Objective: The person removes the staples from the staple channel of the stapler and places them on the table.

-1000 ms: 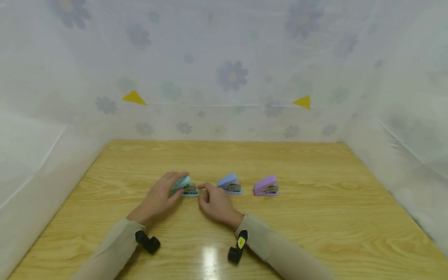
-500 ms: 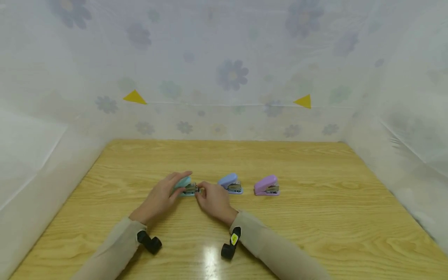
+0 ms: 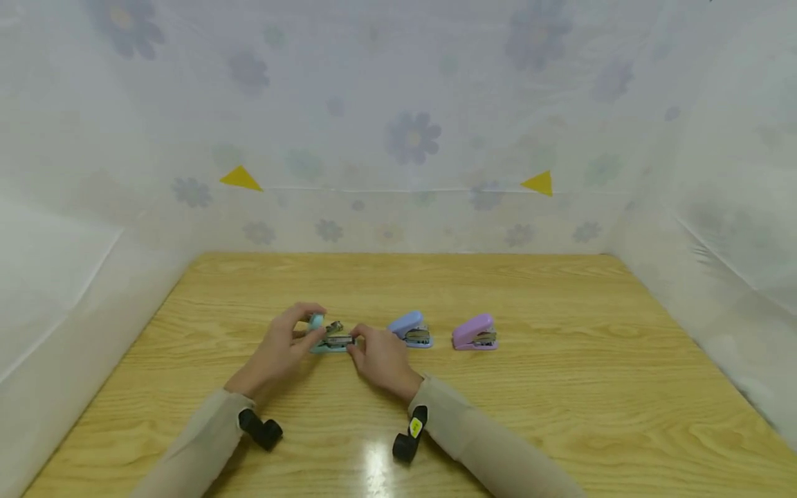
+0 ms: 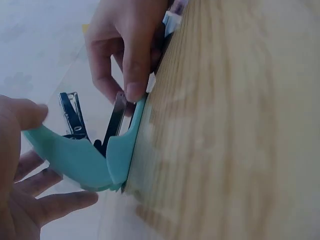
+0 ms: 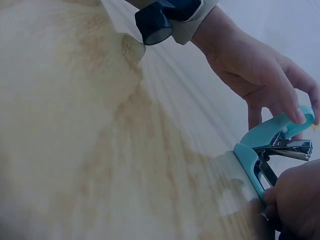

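Just under the left grip (image 3: pixel 280 349) is the cover (image 4: pixel 70 156) of a mint-green stapler (image 4: pixel 104 172), tilted up and pinched between thumb and fingers. Across from it, the right grip (image 3: pixel 382 363) pinches the front end of the base (image 4: pixel 121 156), which lies on the worktop (image 3: pixel 598 387). We take it that one grip steadies the base so the other can hold the cover wide without the stapler lifting. Between the two grips we see a shiny metal part (image 4: pixel 74 116) standing up under the cover, and a metal rail (image 4: pixel 116 116) along the base. Just beyond the right grip is a blue stapler (image 3: pixel 407 324); we cannot tell whether they touch. Farther out stands a purple stapler (image 3: pixel 474 332). Both face the same way, perhaps lined up for easy reach.
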`<state>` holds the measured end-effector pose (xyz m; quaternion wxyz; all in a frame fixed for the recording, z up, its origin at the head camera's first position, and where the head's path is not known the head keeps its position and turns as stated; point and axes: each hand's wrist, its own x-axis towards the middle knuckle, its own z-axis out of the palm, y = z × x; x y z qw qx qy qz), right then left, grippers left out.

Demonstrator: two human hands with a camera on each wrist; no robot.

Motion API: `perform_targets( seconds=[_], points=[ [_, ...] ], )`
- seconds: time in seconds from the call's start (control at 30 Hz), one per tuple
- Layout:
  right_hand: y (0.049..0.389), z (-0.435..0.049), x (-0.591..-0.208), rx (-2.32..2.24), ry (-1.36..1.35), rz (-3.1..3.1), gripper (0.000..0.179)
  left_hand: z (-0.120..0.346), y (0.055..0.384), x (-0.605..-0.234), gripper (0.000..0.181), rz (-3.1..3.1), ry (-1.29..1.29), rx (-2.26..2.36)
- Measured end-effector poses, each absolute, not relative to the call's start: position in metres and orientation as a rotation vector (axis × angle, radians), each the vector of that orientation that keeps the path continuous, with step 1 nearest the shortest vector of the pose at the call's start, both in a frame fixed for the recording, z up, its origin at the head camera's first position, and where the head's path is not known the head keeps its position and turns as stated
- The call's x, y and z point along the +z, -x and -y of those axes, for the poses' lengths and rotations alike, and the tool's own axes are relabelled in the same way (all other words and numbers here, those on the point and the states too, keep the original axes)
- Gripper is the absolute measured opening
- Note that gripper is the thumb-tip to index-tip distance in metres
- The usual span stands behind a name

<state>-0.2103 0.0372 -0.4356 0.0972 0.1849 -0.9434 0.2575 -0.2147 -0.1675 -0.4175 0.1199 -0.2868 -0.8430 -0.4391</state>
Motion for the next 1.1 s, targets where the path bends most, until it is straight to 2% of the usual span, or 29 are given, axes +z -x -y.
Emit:
perform_targets(
  seconds=[0.4,0.67,1.1],
  points=[
    [0.209,-0.038,-0.434,0.781,-0.564,2.803,0.018,0.18,0.217,-0.403,0.018,2.439,0.803,-1.172],
    [0.21,-0.039,-0.435,0.751,-0.593,2.802,0.018,0.209,0.218,-0.403,0.011,2.534,0.816,-1.268],
    [0.208,-0.037,-0.438,0.795,-0.593,2.79,0.018,0.225,0.214,-0.419,0.019,2.549,0.713,-1.071]
  ],
)
